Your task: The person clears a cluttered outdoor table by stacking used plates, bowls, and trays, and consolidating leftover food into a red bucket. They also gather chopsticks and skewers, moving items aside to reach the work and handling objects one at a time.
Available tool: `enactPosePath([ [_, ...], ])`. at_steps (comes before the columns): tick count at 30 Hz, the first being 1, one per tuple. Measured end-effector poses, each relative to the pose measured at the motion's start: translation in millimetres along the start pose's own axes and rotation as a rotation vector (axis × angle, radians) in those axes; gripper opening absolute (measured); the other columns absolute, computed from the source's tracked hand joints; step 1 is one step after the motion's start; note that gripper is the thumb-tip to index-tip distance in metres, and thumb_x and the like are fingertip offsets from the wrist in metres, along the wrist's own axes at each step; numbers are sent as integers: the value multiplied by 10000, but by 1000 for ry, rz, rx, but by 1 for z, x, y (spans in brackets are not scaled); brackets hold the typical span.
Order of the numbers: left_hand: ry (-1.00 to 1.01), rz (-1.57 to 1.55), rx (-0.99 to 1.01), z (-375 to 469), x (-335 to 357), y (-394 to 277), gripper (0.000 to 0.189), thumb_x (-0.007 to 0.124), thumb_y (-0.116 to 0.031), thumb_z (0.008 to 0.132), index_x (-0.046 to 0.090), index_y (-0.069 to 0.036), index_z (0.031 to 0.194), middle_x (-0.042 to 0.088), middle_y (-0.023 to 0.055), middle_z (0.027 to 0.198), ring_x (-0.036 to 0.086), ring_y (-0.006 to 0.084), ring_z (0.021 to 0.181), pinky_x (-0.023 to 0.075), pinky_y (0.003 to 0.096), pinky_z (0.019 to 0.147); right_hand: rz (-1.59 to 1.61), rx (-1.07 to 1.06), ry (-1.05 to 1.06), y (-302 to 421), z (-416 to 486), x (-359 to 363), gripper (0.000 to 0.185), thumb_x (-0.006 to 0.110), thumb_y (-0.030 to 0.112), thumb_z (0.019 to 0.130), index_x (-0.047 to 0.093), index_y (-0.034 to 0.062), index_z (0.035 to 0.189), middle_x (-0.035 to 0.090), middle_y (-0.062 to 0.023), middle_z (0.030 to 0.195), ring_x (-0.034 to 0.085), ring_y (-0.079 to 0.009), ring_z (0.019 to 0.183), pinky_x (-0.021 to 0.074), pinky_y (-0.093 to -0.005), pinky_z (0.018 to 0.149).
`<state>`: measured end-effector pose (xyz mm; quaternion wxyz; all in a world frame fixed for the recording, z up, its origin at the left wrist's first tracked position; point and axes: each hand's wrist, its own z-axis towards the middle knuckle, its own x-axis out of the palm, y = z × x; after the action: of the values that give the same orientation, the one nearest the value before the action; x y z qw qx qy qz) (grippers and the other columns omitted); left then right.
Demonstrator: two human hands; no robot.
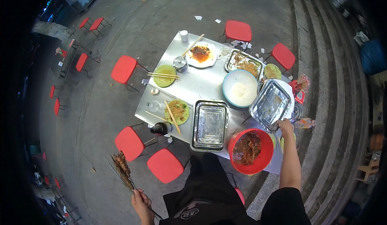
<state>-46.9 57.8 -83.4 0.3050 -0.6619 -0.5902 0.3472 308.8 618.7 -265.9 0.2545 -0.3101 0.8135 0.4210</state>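
My left hand (141, 205) grips a bundle of skewers with grilled meat (122, 169) at their upper ends, held off to the left of the table. In my right hand (284, 126) is the near corner of a shallow metal tray (270, 104), tilted above the table's right side. Only thin residue shows in that tray. Below it stands a red plastic bucket (267, 158) with food scraps in brown liquid. Another rectangular metal tray (210, 125) sits at the table's near edge, with nothing inside. A white bowl with a blue rim (240, 88) lies beyond the two trays.
The metal-topped table (201, 86) carries a white plate with red oily leftovers (201, 54), a green plate with scraps (177, 112), a dark bottle (160, 128) and a tray of leftovers (244, 63). Red stools (165, 165) surround it. Concrete steps (320, 104) run along the right.
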Motion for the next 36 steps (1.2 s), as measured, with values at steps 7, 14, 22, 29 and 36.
enactPosePath([
  [7, -46, -58, -31, 0, -8, 10, 292, 479, -324, 1014, 518, -71, 873, 427, -27, 597, 259, 36, 416, 192, 215, 386, 593, -59, 199, 38, -53, 1, 147, 674, 71, 829, 529, 86, 810, 529, 26, 649, 435, -76, 515, 327, -240, 462],
  [14, -40, -73, -52, -3, -3, 11, 287, 490, -323, 1010, 524, -70, 879, 443, -26, 600, 258, 36, 415, 193, 216, 395, 284, -283, 443, 63, -140, 123, 209, 611, -7, 812, 562, 3, 1015, 651, -67, 901, 605, -122, 835, 478, -274, 718],
  [22, -23, -7, 7, 3, -2, 12, 286, 482, -344, 1008, 518, -92, 878, 405, -38, 587, 252, 39, 417, 186, 222, 389, -548, -361, 388, 69, -145, 225, 289, 574, 109, 779, 594, -34, 1030, 653, -290, 1001, 623, -441, 1001, 494, -473, 880],
  [29, -91, -8, -18, 10, 9, 14, 286, 485, -348, 1006, 514, -97, 872, 402, -40, 588, 253, 41, 412, 188, 222, 383, -471, -614, 437, 105, -92, 215, 313, 690, 214, 782, 646, -37, 964, 680, -245, 935, 669, -372, 891, 540, -412, 822],
  [36, -128, 72, -121, -8, 41, -17, 195, 546, -324, 979, 528, -141, 914, 426, -57, 685, 384, 62, 564, 290, 217, 475, 1111, 173, 659, 217, 14, 282, 295, 514, 117, 954, 475, -56, 1189, 584, -185, 1115, 611, -288, 1008, 536, -334, 864],
])
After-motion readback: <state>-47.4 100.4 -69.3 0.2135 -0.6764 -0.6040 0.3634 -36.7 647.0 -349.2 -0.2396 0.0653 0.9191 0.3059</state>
